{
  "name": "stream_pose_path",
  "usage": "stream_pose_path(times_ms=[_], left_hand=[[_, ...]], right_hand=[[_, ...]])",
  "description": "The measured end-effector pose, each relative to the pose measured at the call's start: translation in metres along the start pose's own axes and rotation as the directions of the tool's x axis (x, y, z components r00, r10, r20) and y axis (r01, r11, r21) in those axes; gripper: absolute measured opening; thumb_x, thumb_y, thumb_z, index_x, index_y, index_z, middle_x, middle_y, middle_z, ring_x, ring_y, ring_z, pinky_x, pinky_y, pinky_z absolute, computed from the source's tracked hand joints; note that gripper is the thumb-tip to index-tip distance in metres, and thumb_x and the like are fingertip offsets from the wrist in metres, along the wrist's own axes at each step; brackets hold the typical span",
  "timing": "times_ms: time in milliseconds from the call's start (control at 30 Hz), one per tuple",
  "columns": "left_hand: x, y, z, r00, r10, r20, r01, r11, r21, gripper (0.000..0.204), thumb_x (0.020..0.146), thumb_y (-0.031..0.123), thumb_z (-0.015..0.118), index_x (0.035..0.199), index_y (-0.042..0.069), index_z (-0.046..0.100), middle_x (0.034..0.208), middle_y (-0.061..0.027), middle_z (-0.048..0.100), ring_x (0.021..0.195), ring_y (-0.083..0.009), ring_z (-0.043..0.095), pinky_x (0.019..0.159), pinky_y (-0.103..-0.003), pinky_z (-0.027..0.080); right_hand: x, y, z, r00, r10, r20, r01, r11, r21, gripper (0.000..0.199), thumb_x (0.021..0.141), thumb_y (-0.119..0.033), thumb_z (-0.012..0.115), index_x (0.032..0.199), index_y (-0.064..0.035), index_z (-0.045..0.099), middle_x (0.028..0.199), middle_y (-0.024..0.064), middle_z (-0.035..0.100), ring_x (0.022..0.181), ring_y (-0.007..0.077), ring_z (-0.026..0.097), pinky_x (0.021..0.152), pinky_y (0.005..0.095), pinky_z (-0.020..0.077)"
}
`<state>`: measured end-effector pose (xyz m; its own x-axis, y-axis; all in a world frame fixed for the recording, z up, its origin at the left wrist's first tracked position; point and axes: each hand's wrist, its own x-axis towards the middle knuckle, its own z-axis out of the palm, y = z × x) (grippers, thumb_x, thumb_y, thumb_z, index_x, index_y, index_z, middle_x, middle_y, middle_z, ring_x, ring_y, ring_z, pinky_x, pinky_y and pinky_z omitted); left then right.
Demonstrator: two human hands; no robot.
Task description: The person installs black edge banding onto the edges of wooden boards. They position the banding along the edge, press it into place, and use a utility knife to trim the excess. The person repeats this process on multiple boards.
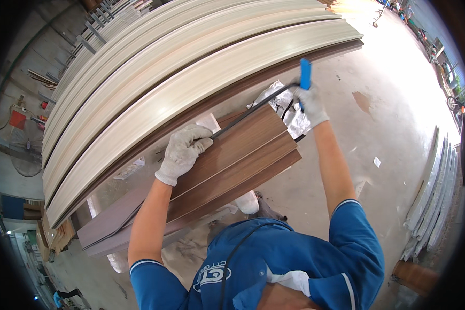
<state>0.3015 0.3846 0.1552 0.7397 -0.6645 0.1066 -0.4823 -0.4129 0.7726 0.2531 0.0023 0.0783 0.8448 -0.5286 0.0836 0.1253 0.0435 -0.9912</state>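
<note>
A thin dark strip (248,113) runs slantwise between my two gloved hands, just over the far edge of a stack of brown wood-grain planks (232,160). My left hand (183,152) pinches its near end between thumb and fingers, above the planks. Farther right, past the planks' end, my right hand (311,106) is closed around a blue-handled tool (305,74) that sticks up from the fist. The strip's far end reaches this hand too; whether the fingers grip it or it only touches the tool, I cannot tell. The tool's working end is hidden.
Long cream-coloured panels (212,70) lie stacked beyond the planks, spanning the view. Crumpled silvery wrapping (296,123) is by the planks' right end. Long wrapped pieces (434,196) lie on the floor at right. A fan (27,150) stands at far left.
</note>
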Motion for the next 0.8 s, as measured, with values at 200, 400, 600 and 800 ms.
stream_pose_path(times_ms=[200, 400, 600, 800], left_hand=[[-0.036, 0.040, 0.022, 0.923, 0.382, -0.037, -0.370, 0.911, 0.181, 0.020, 0.079, 0.006, 0.082, 0.097, 0.004, 0.073, 0.111, -0.0106, 0.073, 0.106, -0.0323, 0.069, 0.091, -0.040, 0.055], [-0.059, 0.047, 0.061, 0.847, 0.530, 0.027, -0.486, 0.755, 0.440, 0.028, 0.072, 0.006, 0.083, 0.096, 0.007, 0.068, 0.114, -0.0084, 0.069, 0.114, -0.0314, 0.065, 0.098, -0.048, 0.051], [-0.063, 0.046, 0.073, 0.850, 0.518, -0.098, -0.403, 0.757, 0.514, 0.026, 0.074, 0.010, 0.082, 0.096, 0.007, 0.068, 0.115, -0.0082, 0.069, 0.115, -0.0327, 0.063, 0.101, -0.049, 0.049], [-0.086, 0.044, 0.070, 0.855, 0.465, -0.228, -0.282, 0.787, 0.548, 0.031, 0.079, 0.017, 0.081, 0.106, 0.008, 0.070, 0.117, -0.0083, 0.068, 0.117, -0.0323, 0.062, 0.102, -0.049, 0.048]], right_hand=[[-0.073, -0.088, -0.071, 0.987, -0.139, 0.083, 0.159, 0.925, -0.345, 0.025, 0.081, -0.002, 0.071, 0.106, -0.0005, 0.067, 0.100, 0.0043, 0.068, 0.082, 0.0126, 0.062, 0.074, 0.0271, 0.0499], [-0.110, -0.059, -0.109, 0.941, 0.031, 0.336, 0.106, 0.919, -0.381, 0.026, 0.082, -0.004, 0.076, 0.107, 0.0000, 0.072, 0.091, 0.0010, 0.065, 0.086, 0.0117, 0.061, 0.079, 0.0290, 0.0488], [-0.072, -0.030, -0.099, 0.960, -0.138, 0.245, 0.208, 0.935, -0.289, 0.020, 0.084, -0.003, 0.078, 0.103, 0.0000, 0.073, 0.097, 0.0041, 0.068, 0.093, 0.0159, 0.064, 0.089, 0.0321, 0.0517], [-0.045, -0.017, -0.064, 0.978, -0.112, 0.174, 0.134, 0.984, -0.121, 0.019, 0.085, -0.002, 0.079, 0.104, 0.0000, 0.073, 0.106, 0.0050, 0.068, 0.100, 0.0177, 0.066, 0.093, 0.0339, 0.0522]])
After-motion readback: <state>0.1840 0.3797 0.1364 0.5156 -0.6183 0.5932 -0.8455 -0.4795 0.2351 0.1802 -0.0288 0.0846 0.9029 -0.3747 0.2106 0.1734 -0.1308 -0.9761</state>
